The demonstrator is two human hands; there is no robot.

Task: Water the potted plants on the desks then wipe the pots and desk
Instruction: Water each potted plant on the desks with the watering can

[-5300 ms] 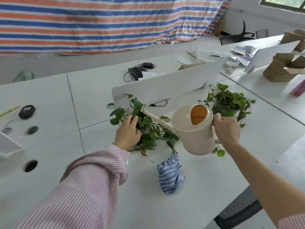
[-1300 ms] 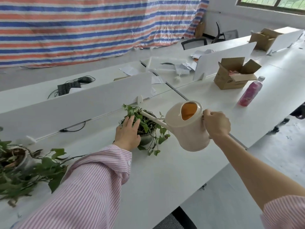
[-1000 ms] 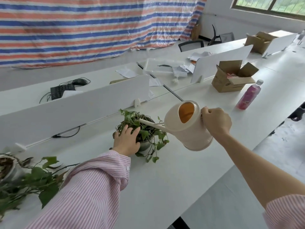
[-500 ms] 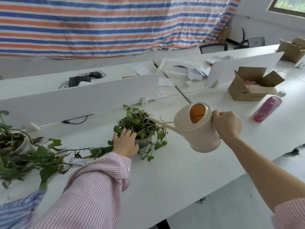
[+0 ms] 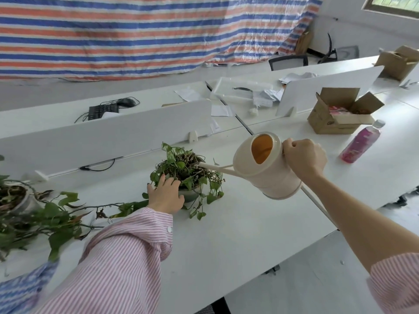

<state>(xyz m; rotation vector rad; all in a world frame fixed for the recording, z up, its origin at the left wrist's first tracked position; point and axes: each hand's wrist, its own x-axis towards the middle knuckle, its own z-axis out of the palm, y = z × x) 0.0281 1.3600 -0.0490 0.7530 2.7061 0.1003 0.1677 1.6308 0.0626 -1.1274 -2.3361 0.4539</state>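
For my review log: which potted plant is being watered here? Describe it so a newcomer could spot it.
On the long white desk, look just in front of the low white divider panel. The small potted plant sits there, with the left hand on its pot and the cream watering can spout reaching over it. Unlike the sprawling plant at the far left, it is compact and being tended.

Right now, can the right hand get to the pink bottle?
Probably not yet: the right hand is shut on the watering can. The pink bottle lies close beside it on bare desk.
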